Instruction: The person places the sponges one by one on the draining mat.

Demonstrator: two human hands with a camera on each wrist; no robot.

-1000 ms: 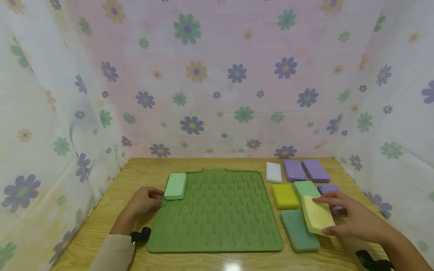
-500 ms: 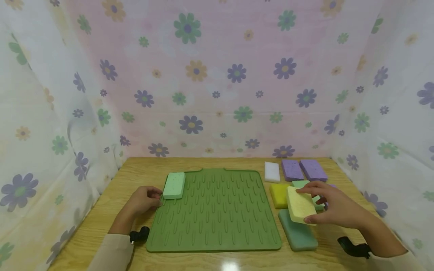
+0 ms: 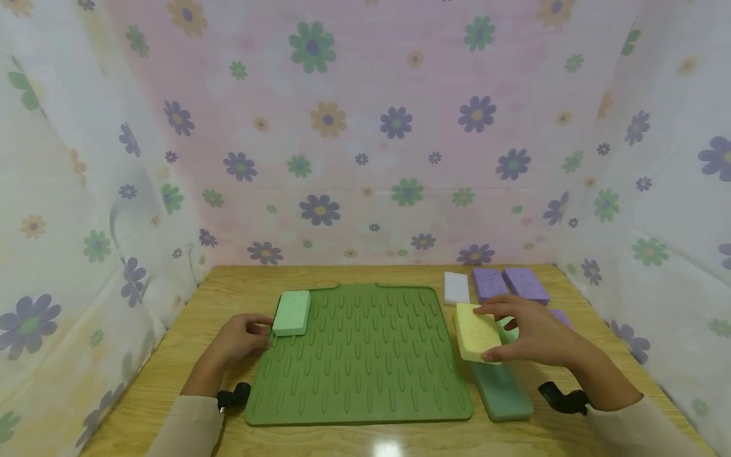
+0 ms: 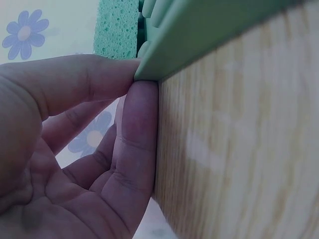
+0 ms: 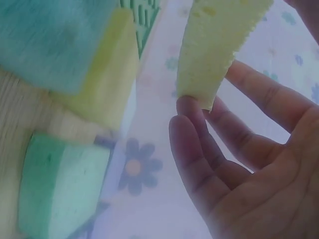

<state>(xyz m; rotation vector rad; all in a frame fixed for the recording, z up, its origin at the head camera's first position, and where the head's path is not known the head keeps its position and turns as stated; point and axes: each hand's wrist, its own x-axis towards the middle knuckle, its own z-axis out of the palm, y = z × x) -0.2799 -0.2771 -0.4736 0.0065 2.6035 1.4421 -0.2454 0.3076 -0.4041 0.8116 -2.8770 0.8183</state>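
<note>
A pale yellow sponge [image 3: 476, 333] is held up by its edges between the thumb and fingers of my right hand [image 3: 531, 333], just off the right side of the green ridged mat [image 3: 365, 355]. In the right wrist view the fingertips meet the lower end of that sponge [image 5: 214, 50]. My left hand [image 3: 237, 336] stays at the mat's left edge; in the left wrist view its thumb and a finger pinch the mat's rim [image 4: 174, 47] just above the wood. A mint green sponge [image 3: 292, 312] lies on the mat's back left corner.
On the table's right stand a white sponge pad [image 3: 456, 289], purple sponges [image 3: 525, 284] and a teal sponge [image 3: 502, 393]. A second mint sponge [image 5: 65, 184] and a bright yellow sponge [image 5: 107, 74] are mostly covered by my right hand and its sponge in the head view. Flowered cloth [image 3: 320, 209] surrounds the table.
My right hand has carried the pale yellow sponge leftward and a little away from me, from over the other sponges towards the mat. The left hand keeps its place at the mat's edge.
</note>
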